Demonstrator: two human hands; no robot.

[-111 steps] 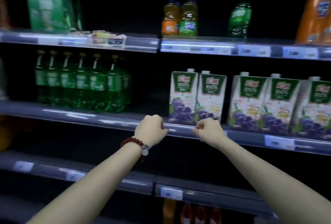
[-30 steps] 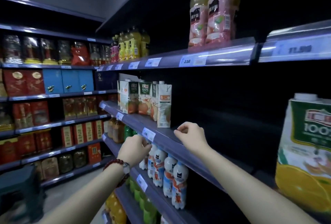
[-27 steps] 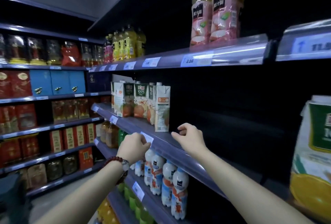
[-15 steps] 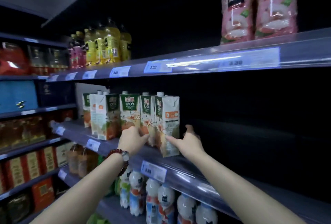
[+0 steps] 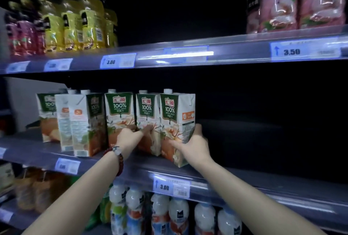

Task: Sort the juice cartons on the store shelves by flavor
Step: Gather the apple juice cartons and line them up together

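Several white-and-green apple juice cartons stand in a row on the middle shelf [image 5: 244,180]. My right hand [image 5: 194,146] grips the rightmost carton [image 5: 177,114], thumb on its front and fingers round its right side. My left hand [image 5: 130,138] rests on the fronts of the neighbouring cartons, with fingers stretched onto the middle carton [image 5: 146,110] and the palm over the carton [image 5: 119,110] to its left. Further left, two cartons [image 5: 82,122] stand turned sideways, and another carton [image 5: 46,114] faces front.
Yellow bottles [image 5: 82,24] and dark red ones stand on the upper shelf at left, pink bottles [image 5: 301,1] at right. White-capped bottles [image 5: 169,214] fill the shelf below. Price tags [image 5: 171,187] line the shelf edges. Right of the cartons the shelf is dark.
The view swung from grape cartons to the apple cartons and closed in. Both hands left the shelf edge; the right hand took hold of the rightmost carton, the left reached onto its neighbours.
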